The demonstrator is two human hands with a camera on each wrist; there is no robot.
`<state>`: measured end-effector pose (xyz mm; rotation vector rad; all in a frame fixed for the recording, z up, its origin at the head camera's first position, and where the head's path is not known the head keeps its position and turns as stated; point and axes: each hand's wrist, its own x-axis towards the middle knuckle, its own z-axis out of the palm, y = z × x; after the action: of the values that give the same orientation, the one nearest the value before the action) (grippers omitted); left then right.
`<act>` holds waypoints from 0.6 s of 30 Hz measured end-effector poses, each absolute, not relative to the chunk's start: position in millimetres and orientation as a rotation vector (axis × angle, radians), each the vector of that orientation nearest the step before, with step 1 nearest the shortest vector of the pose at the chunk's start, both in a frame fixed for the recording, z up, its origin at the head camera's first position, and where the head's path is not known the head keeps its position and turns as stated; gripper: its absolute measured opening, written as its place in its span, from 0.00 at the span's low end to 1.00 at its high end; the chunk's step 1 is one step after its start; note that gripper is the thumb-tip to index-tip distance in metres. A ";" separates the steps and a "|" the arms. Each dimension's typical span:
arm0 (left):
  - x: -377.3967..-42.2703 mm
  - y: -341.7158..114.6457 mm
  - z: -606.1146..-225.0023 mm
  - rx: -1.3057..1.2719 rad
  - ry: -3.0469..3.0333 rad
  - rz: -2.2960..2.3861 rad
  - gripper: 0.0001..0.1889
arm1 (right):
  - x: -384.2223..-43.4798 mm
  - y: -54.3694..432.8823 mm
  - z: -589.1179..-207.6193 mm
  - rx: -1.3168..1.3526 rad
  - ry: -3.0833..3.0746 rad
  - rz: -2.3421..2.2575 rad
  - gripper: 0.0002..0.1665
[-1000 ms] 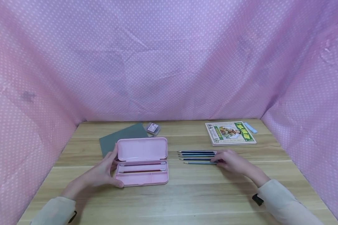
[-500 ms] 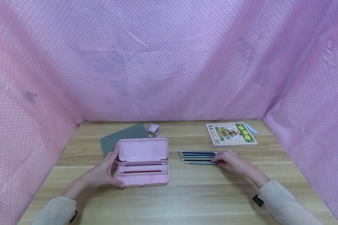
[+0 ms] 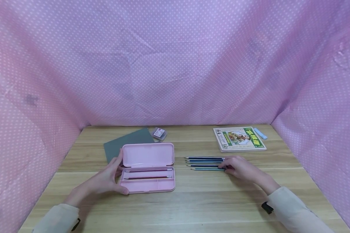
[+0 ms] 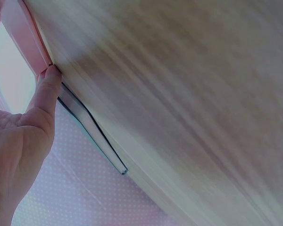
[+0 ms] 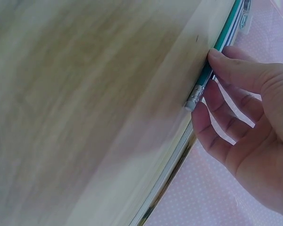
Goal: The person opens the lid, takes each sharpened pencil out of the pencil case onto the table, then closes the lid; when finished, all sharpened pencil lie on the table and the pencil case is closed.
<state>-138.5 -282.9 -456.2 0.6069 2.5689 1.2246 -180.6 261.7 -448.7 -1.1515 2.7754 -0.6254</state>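
Observation:
A pink pencil case (image 3: 140,185) lies unfolded on the table, lid tipped back, with two red pencils (image 3: 148,177) in its long compartment. My left hand (image 3: 106,179) grips the case's left end, thumb at the front corner and a finger along the lid's edge. In the left wrist view a fingertip touches the case's pink side (image 4: 30,40). To the right, several dark blue and green pencils (image 3: 204,161) lie side by side, points leftward. My right hand (image 3: 240,168) is at their eraser ends; in the right wrist view the thumb and fingers pinch a green pencil (image 5: 205,75).
Behind the case lies a dark green-grey flat book or folder (image 3: 128,139), with a small clear box (image 3: 159,133) beside it. A picture-covered booklet (image 3: 239,139) sits at the back right, a light blue strip (image 3: 260,133) next to it. Pink dotted cloth (image 3: 175,81) surrounds the wooden table (image 3: 175,213).

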 end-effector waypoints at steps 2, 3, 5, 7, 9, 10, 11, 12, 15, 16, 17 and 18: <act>-138.2 -282.8 -456.3 0.620 2.567 1.231 0.81 | -180.2 260.9 -448.4 -1.149 2.778 -0.625 0.17; -138.0 -282.7 -456.3 0.630 2.571 1.232 0.81 | -180.1 260.3 -447.9 -1.152 2.780 -0.625 0.17; -136.8 -282.5 -455.6 0.625 2.572 1.235 0.81 | -179.9 257.9 -446.6 -1.177 2.791 -0.626 0.16; -135.2 -282.9 -454.9 0.611 2.578 1.224 0.81 | -179.8 253.7 -443.9 -1.197 2.797 -0.631 0.15; -133.9 -283.4 -454.1 0.601 2.582 1.214 0.81 | -179.5 247.9 -440.0 -1.215 2.805 -0.637 0.13; -133.4 -283.7 -453.7 0.596 2.578 1.216 0.80 | -179.3 244.5 -437.7 -1.219 2.808 -0.641 0.12; -133.3 -283.9 -453.7 0.597 2.579 1.215 0.80 | -178.8 240.6 -435.0 -1.220 2.810 -0.645 0.12; -133.4 -283.9 -453.5 0.604 2.578 1.219 0.80 | -178.2 236.3 -432.2 -1.216 2.811 -0.647 0.11; -135.0 -283.3 -453.7 0.638 2.577 1.241 0.80 | -176.3 221.6 -424.6 -1.240 2.820 -0.638 0.12; -135.7 -282.9 -453.8 0.643 2.570 1.251 0.80 | -175.5 216.2 -422.4 -1.258 2.826 -0.624 0.13; -136.1 -282.3 -453.8 0.646 2.566 1.257 0.80 | -174.7 210.6 -420.2 -1.277 2.824 -0.615 0.14; -136.5 -281.8 -453.8 0.646 2.562 1.261 0.80 | -173.7 204.7 -417.7 -1.300 2.821 -0.609 0.16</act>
<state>-136.5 -281.8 -453.8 0.6457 2.5616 1.2607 -173.7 204.7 -417.7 -1.2996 2.8205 -0.6086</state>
